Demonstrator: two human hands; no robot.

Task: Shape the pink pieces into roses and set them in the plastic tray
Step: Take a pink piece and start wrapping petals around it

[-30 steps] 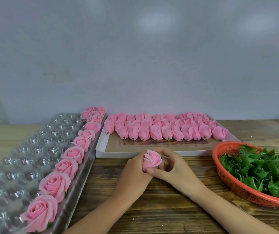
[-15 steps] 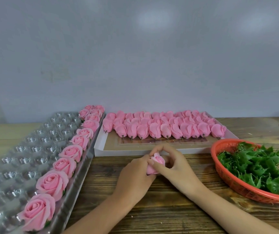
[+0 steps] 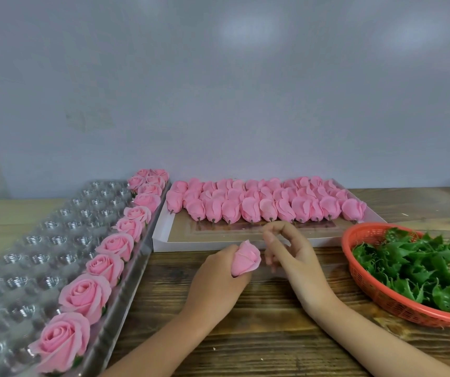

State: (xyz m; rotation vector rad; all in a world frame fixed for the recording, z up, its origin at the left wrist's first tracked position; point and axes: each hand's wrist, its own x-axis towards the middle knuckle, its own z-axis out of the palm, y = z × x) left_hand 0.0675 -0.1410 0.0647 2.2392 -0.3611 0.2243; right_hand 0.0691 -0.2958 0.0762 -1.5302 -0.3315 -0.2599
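Bench: wood table [image 3: 272, 336], grey wall [image 3: 218, 104] behind.
Change: R hand [image 3: 290, 254] has let go of pink rose [image 3: 245, 258]; 0.5 s ago both hands worked it.
Meaning: shaping prob. done, plastic tray [image 3: 55, 240] next.
L hand [image 3: 215, 284]: fingers wrapped round rose base, above table.
R grip: loosely curled, empty, just beside rose.

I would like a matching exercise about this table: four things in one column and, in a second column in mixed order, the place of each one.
Things:
1. plastic tray
2. white box
3. orange basket
4. pink piece

Places:
A. in the left hand
B. on the right, holding green leaves
C. on the left, finished roses along its right edge
D. at the back, carrying rows of pink buds

Pairs: 1-C, 2-D, 3-B, 4-A
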